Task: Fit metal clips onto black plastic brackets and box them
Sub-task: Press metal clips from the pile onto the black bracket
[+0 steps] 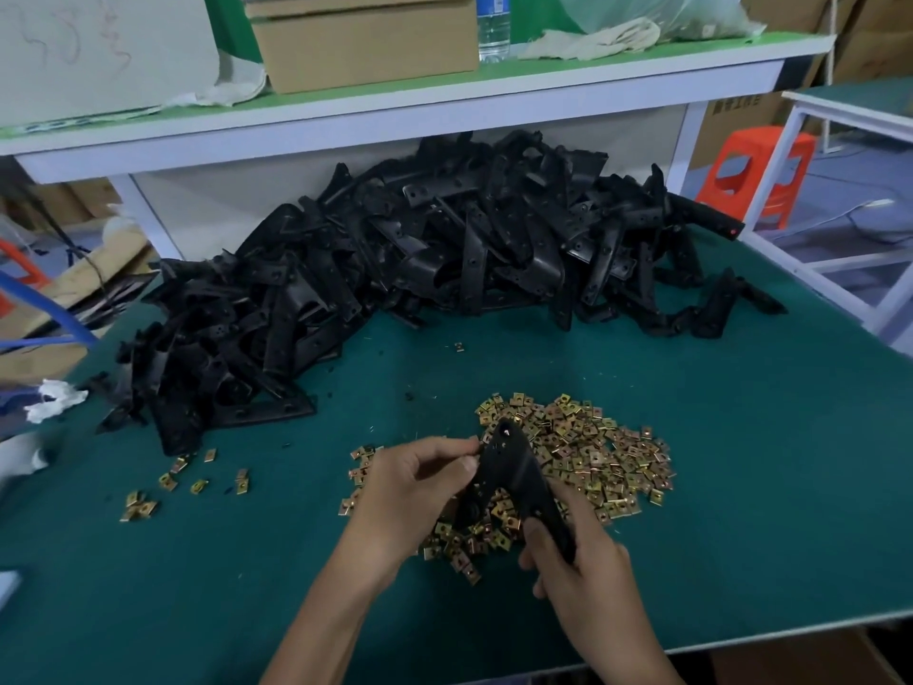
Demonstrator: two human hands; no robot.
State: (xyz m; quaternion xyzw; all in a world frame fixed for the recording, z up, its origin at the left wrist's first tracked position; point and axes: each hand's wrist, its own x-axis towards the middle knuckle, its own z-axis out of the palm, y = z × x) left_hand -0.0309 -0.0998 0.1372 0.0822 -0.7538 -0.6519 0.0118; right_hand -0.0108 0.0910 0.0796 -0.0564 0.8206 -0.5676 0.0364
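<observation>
The left hand pinched the upper edge of a black bracket near its peak, thumb and fingertips closed on the plastic. The right hand was wrapped round the end of the bracket's right leg, lower down. Both hands were thus clamped on the same piece, holding it tilted just above the table. Whether the left fingers also held a clip could not be told.

Directly under and behind the bracket lay the pile of clips, brass-coloured, spread over the green table. A few loose clips lay well apart to the left. Farther back the heap of brackets was stacked against the foot of a shelf, which carried a cardboard box and a water bottle.

This looked like the fitting step, early in the job, given the size of the heap. The next move probably called for sliding a clip squarely over a holed tab while the right hand kept the bracket steady.
</observation>
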